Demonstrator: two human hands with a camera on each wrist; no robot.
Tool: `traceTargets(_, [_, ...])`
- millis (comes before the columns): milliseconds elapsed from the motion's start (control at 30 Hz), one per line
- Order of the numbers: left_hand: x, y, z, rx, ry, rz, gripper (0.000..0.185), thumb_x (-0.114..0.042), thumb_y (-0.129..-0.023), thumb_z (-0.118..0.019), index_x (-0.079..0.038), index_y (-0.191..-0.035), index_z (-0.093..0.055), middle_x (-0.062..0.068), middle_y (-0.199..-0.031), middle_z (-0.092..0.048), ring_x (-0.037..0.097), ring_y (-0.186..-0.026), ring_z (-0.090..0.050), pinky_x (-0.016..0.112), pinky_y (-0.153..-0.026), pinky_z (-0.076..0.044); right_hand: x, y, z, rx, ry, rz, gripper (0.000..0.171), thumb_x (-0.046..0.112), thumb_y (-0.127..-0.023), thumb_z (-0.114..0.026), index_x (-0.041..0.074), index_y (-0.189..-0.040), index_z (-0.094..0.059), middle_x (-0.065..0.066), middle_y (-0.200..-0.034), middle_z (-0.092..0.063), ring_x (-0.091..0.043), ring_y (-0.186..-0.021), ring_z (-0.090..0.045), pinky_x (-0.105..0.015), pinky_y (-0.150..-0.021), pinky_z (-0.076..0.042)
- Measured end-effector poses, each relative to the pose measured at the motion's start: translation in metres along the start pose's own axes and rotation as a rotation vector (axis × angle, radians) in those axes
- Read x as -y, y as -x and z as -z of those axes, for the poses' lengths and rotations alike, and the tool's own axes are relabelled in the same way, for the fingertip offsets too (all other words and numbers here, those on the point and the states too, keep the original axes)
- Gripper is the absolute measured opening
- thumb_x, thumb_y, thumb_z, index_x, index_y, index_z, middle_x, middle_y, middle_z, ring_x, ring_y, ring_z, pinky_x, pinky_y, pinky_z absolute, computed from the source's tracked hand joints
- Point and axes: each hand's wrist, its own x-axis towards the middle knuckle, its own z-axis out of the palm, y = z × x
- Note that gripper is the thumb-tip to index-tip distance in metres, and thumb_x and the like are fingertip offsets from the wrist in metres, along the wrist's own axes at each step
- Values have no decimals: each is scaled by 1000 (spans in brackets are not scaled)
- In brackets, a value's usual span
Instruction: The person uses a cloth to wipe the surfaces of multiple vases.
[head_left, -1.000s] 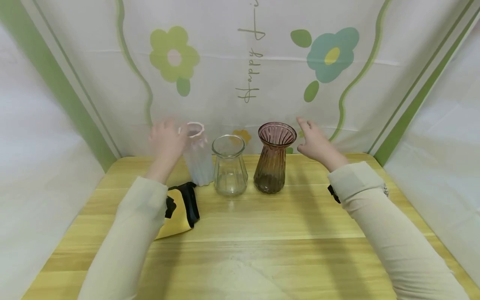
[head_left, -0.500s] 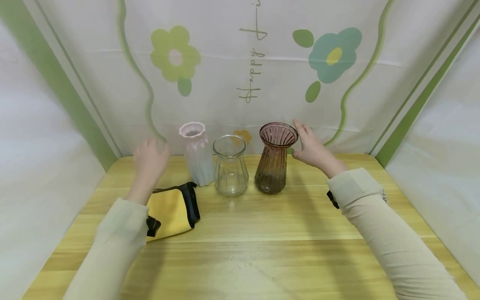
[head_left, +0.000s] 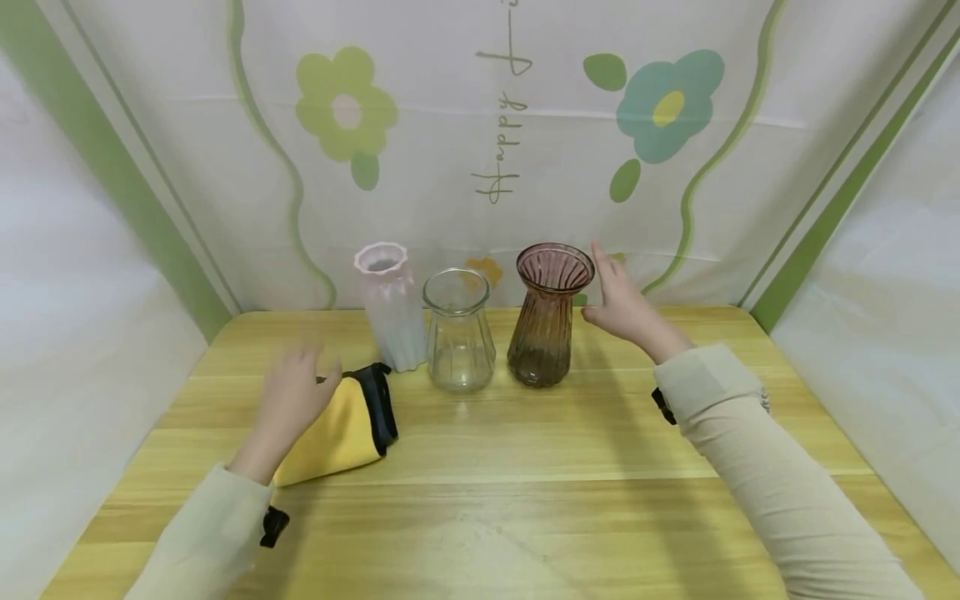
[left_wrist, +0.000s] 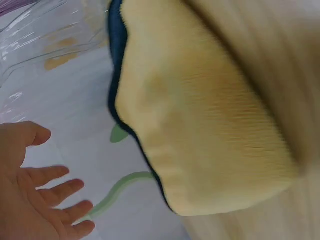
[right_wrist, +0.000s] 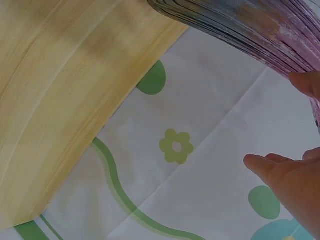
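My left hand (head_left: 292, 398), blurred, is over the left part of a folded yellow cloth (head_left: 339, 437) with black edging. In the left wrist view the fingers are spread and hold nothing, and the cloth (left_wrist: 200, 115) looks fuzzy. My right hand (head_left: 626, 305) is beside the flared neck of a ribbed purple-to-brown glass vase (head_left: 542, 333), fingers extended. In the right wrist view the thumb is right at the side of the vase (right_wrist: 260, 30); whether it touches, I cannot tell. All vases stand upright.
Left of the purple vase stands a clear glass vase (head_left: 461, 358), then a pink-and-white vase (head_left: 397, 325) close beside it. They stand near the back of the wooden table (head_left: 525, 517). A printed white curtain (head_left: 435, 167) hangs behind, with white sheets at both sides.
My left hand has come away from the pink-and-white vase, down and to the left, to the yellow cloth. My right hand has shifted slightly closer to the purple vase.
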Motion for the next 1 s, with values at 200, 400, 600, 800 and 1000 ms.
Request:
traceTargets(200, [13, 18, -18, 53, -103, -85, 42, -24, -93, -59, 6, -122, -59, 33, -123, -58, 51, -107, -57, 60, -86, -51, -4, 1, -3, -7, -1, 10, 102, 3, -84, -61, 9, -152, 16, -34, -156, 1, -51, -143, -7, -63, -116, -17])
traceTargets(400, [20, 23, -33, 132, -95, -115, 52, -34, -92, -61, 2, -129, -57, 34, -130, -52, 53, -112, -54, 65, -89, -47, -6, 2, -8, 3, -38, 5, 103, 3, -86, -61, 15, -151, 19, -32, -156, 5, -51, -144, -5, -65, -114, -20])
traceTargets(600, [25, 26, -44, 272, -46, -74, 82, -57, -85, -61, -5, -144, -39, 33, -145, -36, 57, -128, -36, 78, -92, -33, -8, 4, -13, 9, -70, 7, 110, 3, -86, -62, 22, -149, 25, -28, -158, 6, -49, -144, -5, -64, -114, -22])
traceTargets(800, [28, 30, -48, 342, 15, -34, 97, -62, -81, -63, -5, -150, -26, 33, -153, -17, 61, -134, -20, 84, -95, -20, -11, 6, -15, 25, -77, 5, 110, 4, -85, -61, 22, -148, 27, -30, -157, 5, -52, -143, -8, -66, -112, -23])
traceTargets(1000, [29, 29, -54, 297, -46, -61, 98, -61, -82, -62, -2, -150, -24, 31, -151, -27, 61, -128, -31, 81, -92, -28, -14, 8, -17, 12, -69, 1, 109, 4, -86, -61, 20, -148, 27, -29, -157, 7, -49, -144, -4, -65, -113, -22])
